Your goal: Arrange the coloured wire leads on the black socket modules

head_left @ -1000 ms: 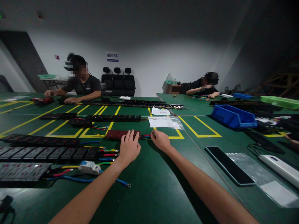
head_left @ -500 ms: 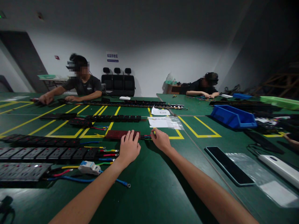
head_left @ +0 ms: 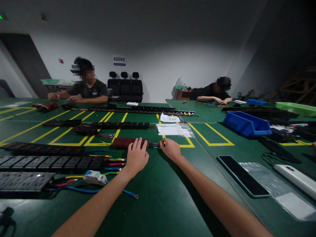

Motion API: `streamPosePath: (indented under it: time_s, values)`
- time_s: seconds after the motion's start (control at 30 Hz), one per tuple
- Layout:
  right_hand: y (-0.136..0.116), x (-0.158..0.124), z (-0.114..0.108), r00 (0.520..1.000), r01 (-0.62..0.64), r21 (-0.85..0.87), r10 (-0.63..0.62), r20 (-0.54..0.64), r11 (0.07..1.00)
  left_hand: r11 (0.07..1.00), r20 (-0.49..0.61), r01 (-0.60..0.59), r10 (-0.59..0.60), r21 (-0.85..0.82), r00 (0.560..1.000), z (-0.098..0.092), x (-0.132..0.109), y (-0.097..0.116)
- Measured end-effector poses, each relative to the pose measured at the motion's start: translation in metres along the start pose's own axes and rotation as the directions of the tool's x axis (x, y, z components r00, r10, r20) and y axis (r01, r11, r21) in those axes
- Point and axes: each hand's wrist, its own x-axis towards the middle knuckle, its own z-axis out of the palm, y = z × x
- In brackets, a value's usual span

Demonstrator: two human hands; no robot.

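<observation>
Green table (head_left: 170, 200), yellow tape (head_left: 219, 144) marking boxes. Left side: three black power strips (head_left: 53, 162) side by side, wires out the right ends. White switch (head_left: 95, 177) sits among the nearest strip's wires. Right side: phone (head_left: 243, 176), face up, screen dark; clear bag (head_left: 261, 176) just beside it, white power bank (head_left: 296, 179) past that. Further up: blue bin (head_left: 259, 129), green tray (head_left: 297, 108) behind it near the edge. Two paper sheets (head_left: 170, 117) mid-table, one by a plastic sleeve. Two co-workers across: one left (head_left: 95, 90), one right (head_left: 209, 90), both dark tops. Behind: black seats (head_left: 124, 87), wall sign (head_left: 119, 60) above, grey door (head_left: 28, 62) far left.
</observation>
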Motion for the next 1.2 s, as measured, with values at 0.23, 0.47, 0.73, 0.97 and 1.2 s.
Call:
streamPosePath:
  time_s: [0.23, 0.47, 0.73, 0.97, 1.2]
  values:
    - [0.0006, 0.0006, 0.001, 0.999, 0.015, -0.025, -0.014, 0.035, 1.0, 1.0, -0.016, 0.004, -0.004, -0.007, 1.0, 0.0025, -0.0006, -0.0008]
    - [0.0, -0.0001, 0.0003, 0.999, 0.031, -0.036, -0.03, 0.039, 0.999, 1.0, -0.005, 0.001, -0.001, -0.009, 1.0, 0.0003, -0.0005, -0.0007]
    - [-0.0004, -0.0007, -0.0018, 0.999, 0.037, -0.017, -0.036, 0.037, 0.999, 1.0, -0.007, -0.001, 0.001, -0.009, 1.0, -0.0006, -0.0006, -0.0006]
    - [-0.0001, -0.0002, -0.0002, 0.999, 0.04, -0.026, -0.039, 0.03, 0.999, 1.0, -0.004, 0.002, -0.002, -0.005, 1.0, -0.0008, -0.0005, -0.0003]
    - [0.0001, 0.0001, 0.002, 0.999, 0.03, -0.039, -0.029, 0.025, 0.999, 1.0, -0.015, 0.002, -0.002, 0.003, 1.0, 0.0019, -0.0009, -0.0009]
